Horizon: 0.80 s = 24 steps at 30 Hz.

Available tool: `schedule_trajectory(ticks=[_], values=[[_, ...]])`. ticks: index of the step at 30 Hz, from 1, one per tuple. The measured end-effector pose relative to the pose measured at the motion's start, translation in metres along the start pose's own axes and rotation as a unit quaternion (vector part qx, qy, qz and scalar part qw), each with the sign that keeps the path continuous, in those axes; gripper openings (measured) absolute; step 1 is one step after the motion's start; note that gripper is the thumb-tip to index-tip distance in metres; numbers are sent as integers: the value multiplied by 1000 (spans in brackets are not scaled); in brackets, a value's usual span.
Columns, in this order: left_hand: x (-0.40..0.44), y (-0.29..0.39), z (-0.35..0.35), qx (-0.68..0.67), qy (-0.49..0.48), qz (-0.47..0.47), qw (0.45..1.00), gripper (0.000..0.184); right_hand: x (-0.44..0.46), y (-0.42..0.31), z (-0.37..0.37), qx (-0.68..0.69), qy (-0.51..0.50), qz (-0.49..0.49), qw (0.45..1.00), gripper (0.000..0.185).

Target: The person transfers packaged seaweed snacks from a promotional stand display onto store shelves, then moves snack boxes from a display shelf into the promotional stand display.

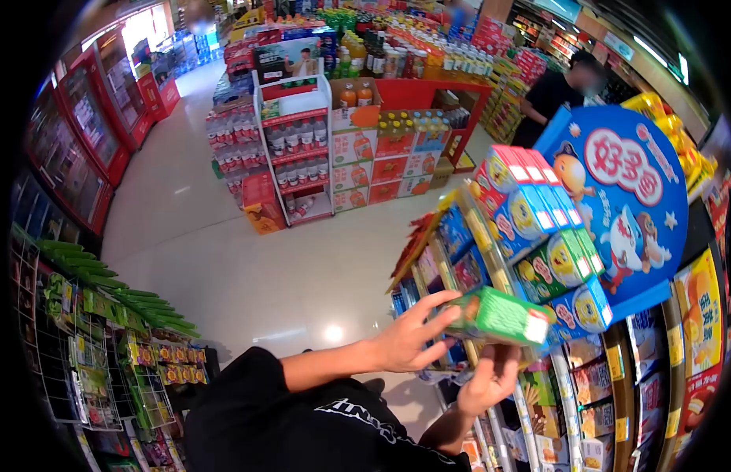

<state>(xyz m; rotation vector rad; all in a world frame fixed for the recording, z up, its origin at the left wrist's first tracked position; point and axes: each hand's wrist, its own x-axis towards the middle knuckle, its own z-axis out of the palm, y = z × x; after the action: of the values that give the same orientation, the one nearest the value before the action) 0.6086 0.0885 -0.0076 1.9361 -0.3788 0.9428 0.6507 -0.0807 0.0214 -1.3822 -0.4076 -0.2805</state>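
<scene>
A green snack box (499, 316) is held tilted in front of the shelf, at about my chest height. My left hand (412, 334) has its fingers around the left end of the box. From below, my right hand (491, 381) grips the same box near its lower edge, its fingertips partly hidden by it. Just beyond are stacked boxes of similar design: a green box (560, 263), a blue box (581, 307) below it, and red and white boxes (513, 167) on top.
A large blue cartoon sign (629, 197) stands behind the stacked boxes. A rack of hanging packets (106, 346) is at the left. Across the tiled floor (224, 267) stand a white bottle shelf (309, 157), stacked drink cartons (369, 169) and red fridges (86, 126). A person (550, 94) is at the back right.
</scene>
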Motion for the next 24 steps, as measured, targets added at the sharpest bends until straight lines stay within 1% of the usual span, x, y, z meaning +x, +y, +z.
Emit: schedule_trajectory(ticks=[1, 2, 3, 5, 6, 7, 8, 9, 11, 12, 13, 15, 16, 17, 19, 22, 24], values=[[-18, -6, -16, -4, -4, -59, 998, 78, -8, 16, 11, -20, -27, 3, 999, 42], [-34, -10, -33, -18, -1, -111, 994, 78, -16, 32, 19, -67, -65, 4, 996, 43], [-49, -13, -51, -31, 3, -164, 986, 79, -22, 40, 36, -76, -96, 22, 992, 44], [-77, -15, -90, -66, 5, -269, 961, 81, -32, 49, 67, -115, -190, 97, 970, 40], [-91, -15, -110, -88, 2, -321, 943, 83, -38, 60, 80, -83, -233, 130, 960, 39], [-103, -15, -129, -111, 1, -372, 922, 84, -45, 74, 90, -47, -266, 159, 950, 45], [-112, -13, -148, -108, -17, -406, 907, 84, -54, 87, 101, -10, -259, 197, 946, 50], [-126, -19, -161, -85, -32, -386, 918, 83, -59, 95, 116, 26, -253, 237, 937, 56], [-154, -32, -185, -38, -66, -352, 933, 83, -63, 97, 156, 81, -228, 240, 940, 70], [-160, -33, -199, -6, -86, -335, 938, 83, -60, 84, 179, 23, -254, 239, 937, 74], [-165, -37, -210, -8, -78, -339, 938, 83, -61, 83, 202, -16, -273, 195, 942, 63], [-176, -42, -235, -11, -57, -348, 935, 83, -56, 113, 229, -103, -382, 136, 908, 46], [-181, -47, -250, 5, -46, -343, 938, 82, -58, 102, 258, -93, -389, 78, 913, 32], [-185, -50, -265, 22, -36, -352, 935, 82, -59, 105, 279, -96, -409, 53, 906, 29], [-189, -55, -298, 52, -22, -368, 928, 82, -65, 99, 320, -72, -427, 64, 899, 28], [-198, -64, -344, 64, -10, -405, 912, 81, -77, 105, 366, -26, -442, 95, 892, 29], [-202, -68, -368, 67, 1, -424, 903, 79, -83, 109, 392, -20, -459, 104, 882, 29]])
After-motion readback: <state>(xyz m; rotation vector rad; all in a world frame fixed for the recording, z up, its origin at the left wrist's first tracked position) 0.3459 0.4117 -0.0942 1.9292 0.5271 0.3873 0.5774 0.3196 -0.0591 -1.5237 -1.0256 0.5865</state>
